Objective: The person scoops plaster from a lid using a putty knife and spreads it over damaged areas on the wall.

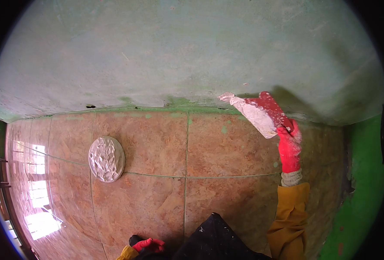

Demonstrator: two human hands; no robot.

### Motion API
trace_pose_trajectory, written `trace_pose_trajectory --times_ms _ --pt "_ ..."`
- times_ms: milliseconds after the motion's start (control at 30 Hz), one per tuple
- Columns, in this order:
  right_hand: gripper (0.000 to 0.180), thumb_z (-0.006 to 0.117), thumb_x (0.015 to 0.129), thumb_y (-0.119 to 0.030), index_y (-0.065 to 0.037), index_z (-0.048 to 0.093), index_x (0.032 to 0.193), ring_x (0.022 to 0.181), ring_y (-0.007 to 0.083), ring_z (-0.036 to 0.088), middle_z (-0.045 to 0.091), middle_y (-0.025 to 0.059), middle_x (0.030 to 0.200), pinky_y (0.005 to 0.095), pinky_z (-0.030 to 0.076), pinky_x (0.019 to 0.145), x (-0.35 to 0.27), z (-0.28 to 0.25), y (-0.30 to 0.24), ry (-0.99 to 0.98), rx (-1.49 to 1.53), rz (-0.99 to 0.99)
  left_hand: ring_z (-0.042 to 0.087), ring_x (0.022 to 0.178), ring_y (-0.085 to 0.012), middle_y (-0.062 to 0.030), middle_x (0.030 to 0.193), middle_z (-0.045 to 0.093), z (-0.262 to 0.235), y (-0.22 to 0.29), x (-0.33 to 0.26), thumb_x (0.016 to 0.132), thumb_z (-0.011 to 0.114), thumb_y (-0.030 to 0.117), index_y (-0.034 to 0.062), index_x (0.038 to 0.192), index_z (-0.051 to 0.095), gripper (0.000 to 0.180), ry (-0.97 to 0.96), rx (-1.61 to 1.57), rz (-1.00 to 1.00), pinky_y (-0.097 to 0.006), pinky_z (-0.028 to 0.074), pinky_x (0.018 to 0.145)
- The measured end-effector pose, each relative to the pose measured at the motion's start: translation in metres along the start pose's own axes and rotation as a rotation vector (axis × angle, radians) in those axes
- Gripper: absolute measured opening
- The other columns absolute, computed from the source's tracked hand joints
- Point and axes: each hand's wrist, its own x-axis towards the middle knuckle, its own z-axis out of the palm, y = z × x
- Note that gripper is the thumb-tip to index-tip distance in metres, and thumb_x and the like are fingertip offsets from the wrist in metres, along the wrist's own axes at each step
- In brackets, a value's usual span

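A floor [157, 195] of large reddish-brown mottled tiles is stretching across the lower half of the view, with thin greenish grout lines running between the tiles and bending with the lens. A round pan [107, 159], filled with rough white plaster, is sitting directly on the floor at the left, just across one grout line. Green paint specks [224, 129] are dotting the tiles close to where the floor is meeting the pale wall [179, 52]. Bright window light is reflecting off the glossy tiles at the far left. A dark heap [213, 240], possibly cloth, is showing at the bottom edge.
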Motion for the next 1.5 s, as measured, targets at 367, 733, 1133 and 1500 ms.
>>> trace_pose_trajectory --times_ms 367,733,1133,1500 --pt "0.019 0.058 0.077 -0.002 -0.002 0.053 0.096 0.081 0.0114 0.051 0.058 0.0021 0.087 0.0251 0.041 0.075 0.007 0.011 0.004 -0.105 -0.287 0.027 0.048 0.114 -0.0211 -0.0129 0.127 0.048 0.011 0.008 -0.002 0.089 0.039 0.056 0.0033 0.135 0.034 0.071 0.088 0.079 -0.021 -0.034 0.036 0.097" --pt "0.018 0.058 0.075 0.0 -0.002 0.054 0.092 0.078 0.011 0.051 0.058 0.003 0.084 0.0249 0.042 0.072 0.025 0.036 0.01 -0.173 -0.364 -0.033 0.048 0.114 -0.0213 -0.0131 0.127 0.048 0.008 0.023 -0.007 0.089 0.039 0.056 0.0034 0.135 0.035 0.07 0.118 0.104 -0.015 -0.035 0.036 0.097" --pt "0.023 0.059 0.076 -0.002 -0.002 0.058 0.099 0.078 0.0103 0.051 0.059 0.0025 0.09 0.0232 0.041 0.074 0.047 0.034 0.059 -0.145 -0.038 -0.039 0.048 0.113 -0.0215 -0.0132 0.126 0.049 0.009 0.039 0.004 0.089 0.039 0.056 0.0036 0.134 0.036 0.07 0.141 0.139 -0.003 -0.035 0.037 0.097" --pt "0.027 0.051 0.078 0.005 0.001 0.058 0.104 0.095 0.0205 0.058 0.06 0.0143 0.109 0.0302 0.047 0.081 0.047 0.032 0.093 -0.11 0.152 -0.289 0.05 0.112 -0.0221 -0.0135 0.124 0.051 0.002 0.052 0.026 0.089 0.041 0.056 0.0034 0.133 0.038 0.069 0.157 0.179 -0.005 -0.035 0.038 0.095"
